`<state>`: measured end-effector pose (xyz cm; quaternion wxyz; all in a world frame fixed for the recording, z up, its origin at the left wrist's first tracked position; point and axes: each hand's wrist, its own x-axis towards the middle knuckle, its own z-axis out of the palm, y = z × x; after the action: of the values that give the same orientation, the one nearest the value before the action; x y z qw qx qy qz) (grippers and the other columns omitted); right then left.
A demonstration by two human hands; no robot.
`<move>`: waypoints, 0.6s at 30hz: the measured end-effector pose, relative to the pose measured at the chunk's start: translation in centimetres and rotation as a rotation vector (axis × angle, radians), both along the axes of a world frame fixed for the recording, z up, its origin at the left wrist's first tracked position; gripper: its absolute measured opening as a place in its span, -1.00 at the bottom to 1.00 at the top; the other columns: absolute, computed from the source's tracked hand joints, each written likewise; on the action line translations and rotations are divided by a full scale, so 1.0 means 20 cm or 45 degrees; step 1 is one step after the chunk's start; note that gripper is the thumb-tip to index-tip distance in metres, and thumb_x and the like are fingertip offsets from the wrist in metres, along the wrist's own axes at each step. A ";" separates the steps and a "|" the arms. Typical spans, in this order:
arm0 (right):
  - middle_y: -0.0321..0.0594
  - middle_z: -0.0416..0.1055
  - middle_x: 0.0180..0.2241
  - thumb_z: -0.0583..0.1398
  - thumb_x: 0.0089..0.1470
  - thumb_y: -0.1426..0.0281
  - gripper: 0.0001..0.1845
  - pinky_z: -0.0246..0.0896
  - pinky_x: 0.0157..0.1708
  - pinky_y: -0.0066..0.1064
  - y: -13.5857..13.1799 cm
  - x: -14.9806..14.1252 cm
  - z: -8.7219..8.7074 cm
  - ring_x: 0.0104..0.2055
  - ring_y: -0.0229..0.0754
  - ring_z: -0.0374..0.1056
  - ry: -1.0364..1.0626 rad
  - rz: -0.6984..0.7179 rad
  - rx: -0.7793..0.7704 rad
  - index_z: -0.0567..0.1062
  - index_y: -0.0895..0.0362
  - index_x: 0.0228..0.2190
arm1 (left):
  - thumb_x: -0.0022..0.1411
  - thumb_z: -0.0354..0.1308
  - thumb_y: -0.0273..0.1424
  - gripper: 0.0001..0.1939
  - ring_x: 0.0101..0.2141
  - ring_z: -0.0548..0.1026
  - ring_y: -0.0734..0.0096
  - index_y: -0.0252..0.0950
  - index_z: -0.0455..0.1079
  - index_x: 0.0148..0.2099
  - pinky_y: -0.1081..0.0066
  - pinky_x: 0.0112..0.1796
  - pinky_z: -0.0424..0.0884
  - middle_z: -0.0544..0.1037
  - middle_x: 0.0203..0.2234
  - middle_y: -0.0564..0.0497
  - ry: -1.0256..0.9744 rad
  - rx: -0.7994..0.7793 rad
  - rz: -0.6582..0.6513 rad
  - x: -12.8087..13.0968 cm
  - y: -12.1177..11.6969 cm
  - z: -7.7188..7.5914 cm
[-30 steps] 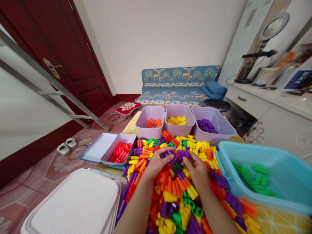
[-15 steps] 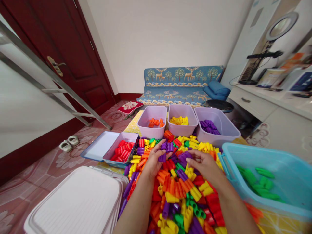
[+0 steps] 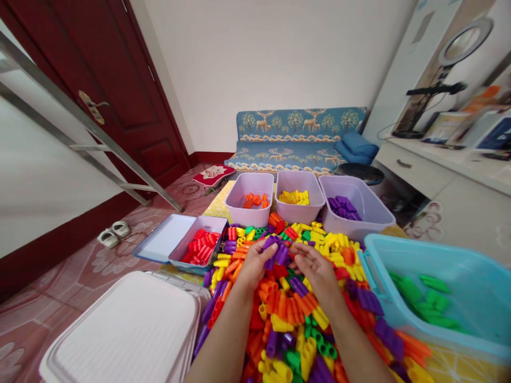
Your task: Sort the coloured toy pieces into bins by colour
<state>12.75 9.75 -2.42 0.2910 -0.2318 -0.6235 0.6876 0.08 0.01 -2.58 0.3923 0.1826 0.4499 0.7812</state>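
My left hand (image 3: 252, 268) is closed around purple plastic tube blocks (image 3: 281, 254), with its thumb across them. Close by on the right, my right hand (image 3: 317, 271) has its fingers apart and slightly curled; I see nothing held in it. Both hands are above a wide pile of mixed blocks in red, orange, yellow, green and purple. A fan of orange blocks (image 3: 281, 303) lies just below my hands. Yellow blocks (image 3: 339, 242) are heaped to the right of my right hand.
Three lilac bins along the far side hold orange (image 3: 235, 215), yellow (image 3: 300, 215) and purple blocks (image 3: 369, 229). At left are a hinged box (image 3: 175, 263) of red blocks and a white lid (image 3: 123, 324). A turquoise tub (image 3: 475, 266) with green blocks stands right.
My right hand has moved left towards my left hand and no longer holds its purple block. My left hand now holds a larger purple cluster.
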 end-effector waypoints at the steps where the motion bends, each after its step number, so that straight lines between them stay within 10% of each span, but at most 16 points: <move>1: -0.13 0.55 -0.25 0.31 -0.07 0.12 -0.49 0.36 -0.42 -0.37 -0.02 -0.01 -0.01 -0.42 -0.19 0.46 -0.025 0.050 0.035 0.47 0.13 -0.11 | -0.07 0.42 -0.25 -0.59 -0.47 0.53 0.45 -0.39 0.55 -0.19 0.51 -0.35 0.41 0.61 -0.44 -0.05 0.029 -0.015 -0.011 0.00 0.00 -0.01; 18: -0.24 0.50 -0.43 0.28 -0.04 0.27 -0.75 0.31 -0.38 -0.35 -0.02 -0.01 -0.09 -0.39 -0.14 0.42 -0.061 -0.070 0.172 0.46 0.12 -0.30 | 0.10 0.21 -0.05 -0.51 -0.16 0.55 0.04 -0.40 0.52 -0.15 0.29 -0.33 0.53 0.61 -0.26 -0.22 -0.023 -0.037 -0.175 0.00 0.00 -0.02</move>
<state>12.57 9.45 -4.22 0.3100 -0.2451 -0.6686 0.6300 0.18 0.10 -3.07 0.4516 0.2003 0.4439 0.7476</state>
